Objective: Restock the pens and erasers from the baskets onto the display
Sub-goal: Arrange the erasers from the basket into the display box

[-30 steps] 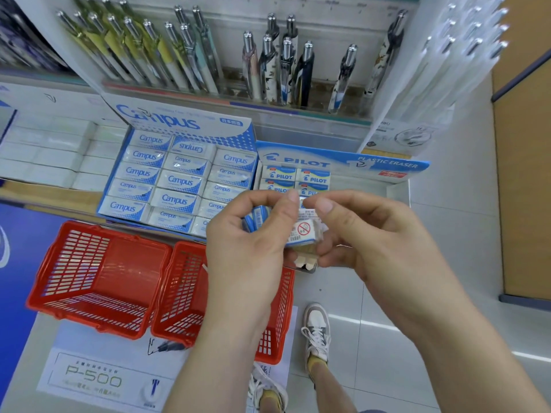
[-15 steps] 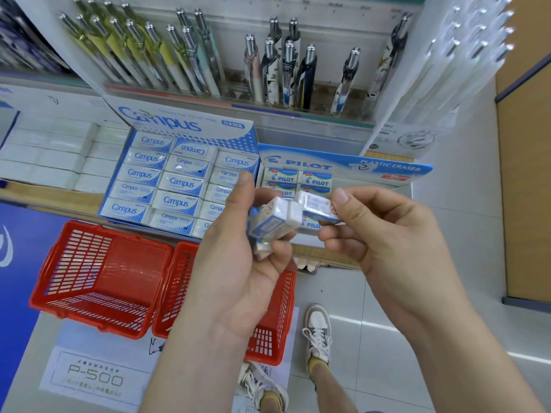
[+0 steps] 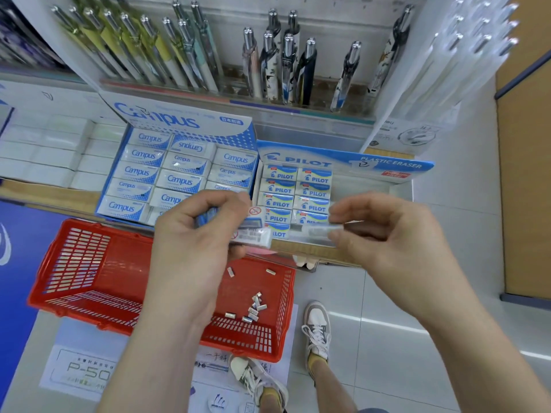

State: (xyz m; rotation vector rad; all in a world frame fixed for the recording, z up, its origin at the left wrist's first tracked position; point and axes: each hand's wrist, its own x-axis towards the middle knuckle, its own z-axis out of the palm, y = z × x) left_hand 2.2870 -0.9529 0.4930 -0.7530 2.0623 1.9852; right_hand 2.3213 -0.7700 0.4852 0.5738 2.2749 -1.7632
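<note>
Our left hand [image 3: 190, 242] grips spare Pilot erasers [image 3: 253, 235] in reserve; just right of that grip our right hand [image 3: 387, 242] pinches one eraser [image 3: 316, 232], likely for the Pilot box [image 3: 343, 162] beyond.

My single wide-angle camera rides on my head, facing forward and steeply down, near enough that my left hand [image 3: 190, 251] and right hand [image 3: 396, 245], each gripping white sleeved erasers [image 3: 253, 235], fill the middle, with blue-and-white cardboard eraser boxes [image 3: 343, 162] above and a red plastic mesh basket [image 3: 74, 263] below.

Campus eraser box [image 3: 179, 120], PILOT eraser box [image 3: 343, 163]
</note>
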